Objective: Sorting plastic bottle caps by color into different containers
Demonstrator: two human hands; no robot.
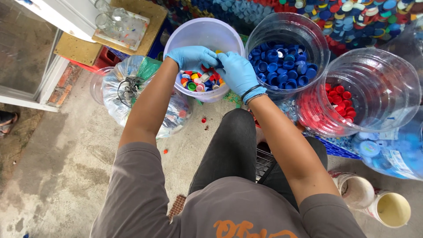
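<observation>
1. left hand [190, 57], in a blue glove, is curled over the white bucket [194, 33] of mixed caps [198, 81]; whether it holds anything i cannot tell.
2. right hand [238, 72], also gloved, pinches a dark blue cap [219, 65] above that bucket.
3. just right stand a clear tub of blue caps [282, 66] and another of red caps [341, 99].

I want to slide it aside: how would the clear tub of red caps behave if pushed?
The clear tub looks thin-walled, so it would probably flex. Only a shallow layer of red caps sits inside, so it is likely light. It already leans, so it may tip.
</observation>
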